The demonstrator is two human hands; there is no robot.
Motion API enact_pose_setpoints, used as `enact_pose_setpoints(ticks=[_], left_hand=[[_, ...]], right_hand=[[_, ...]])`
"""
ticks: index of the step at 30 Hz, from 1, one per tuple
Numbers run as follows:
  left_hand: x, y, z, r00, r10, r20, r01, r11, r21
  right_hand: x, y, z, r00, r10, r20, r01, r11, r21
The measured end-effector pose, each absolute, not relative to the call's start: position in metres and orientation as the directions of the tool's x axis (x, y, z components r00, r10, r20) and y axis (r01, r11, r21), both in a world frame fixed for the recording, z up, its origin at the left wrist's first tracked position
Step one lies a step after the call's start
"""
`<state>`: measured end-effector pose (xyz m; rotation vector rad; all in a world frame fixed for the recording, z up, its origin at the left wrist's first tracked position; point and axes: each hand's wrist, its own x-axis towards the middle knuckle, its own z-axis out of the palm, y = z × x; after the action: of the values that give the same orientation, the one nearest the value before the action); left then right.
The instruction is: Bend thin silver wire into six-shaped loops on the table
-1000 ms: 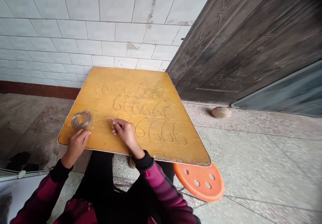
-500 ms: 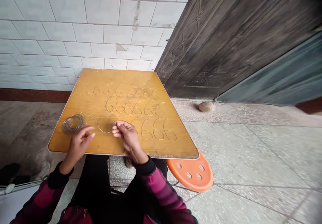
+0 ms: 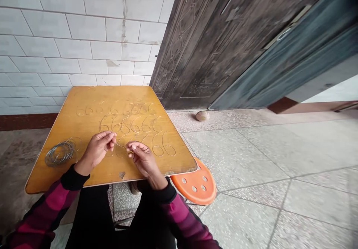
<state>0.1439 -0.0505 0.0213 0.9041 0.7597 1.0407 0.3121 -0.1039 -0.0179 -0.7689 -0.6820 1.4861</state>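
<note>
Both my hands are over the near half of a yellow wooden table (image 3: pixel 112 172). My left hand (image 3: pixel 98 148) pinches one end of a thin wire (image 3: pixel 120 145) between thumb and fingertips. The wire runs across to my right hand (image 3: pixel 140 156), whose thumb and fingers are closed on its other part. Left of my left hand lies a coil of grey wire (image 3: pixel 60 154). Beyond and beside my right hand, several wire pieces bent like the figure 6 (image 3: pixel 169 144) lie in rows. My hands hide some of them.
An orange round stool (image 3: pixel 195 182) with holes stands at the table's right near corner. A white tiled wall (image 3: pixel 78 47) rises behind the table. To the right are a dark carved door (image 3: pixel 195 55) and a roundish stone (image 3: pixel 202 116) on the floor.
My left hand has moved right, from beside the coil to the wire, and pinches it now. The right hand keeps its hold. The view has turned to the right.
</note>
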Motion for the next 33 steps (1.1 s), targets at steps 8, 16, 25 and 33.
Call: enact_pose_setpoints(ticks=[8,16,25,33], left_hand=[[0.154,-0.039,0.002,0.395,0.908,-0.142,-0.456,0.327,0.828],[0.158,-0.047,-0.003,0.481,0.864,-0.150,-0.268,0.308,0.913],[0.161,-0.048,-0.010,0.516,0.848,-0.124,-0.115,0.212,0.971],[0.160,-0.050,-0.013,0.551,0.817,-0.171,-0.116,0.277,0.954]], right_hand=[[0.324,-0.095,-0.025,-0.158,0.987,0.034,-0.492,-0.049,-0.869],[0.335,-0.076,-0.009,-0.180,0.978,0.104,-0.244,0.059,-0.968],[0.317,-0.061,-0.015,0.033,0.953,0.300,-0.059,0.301,-0.952],[0.347,-0.055,0.004,0.271,0.927,0.259,-0.236,0.324,-0.916]])
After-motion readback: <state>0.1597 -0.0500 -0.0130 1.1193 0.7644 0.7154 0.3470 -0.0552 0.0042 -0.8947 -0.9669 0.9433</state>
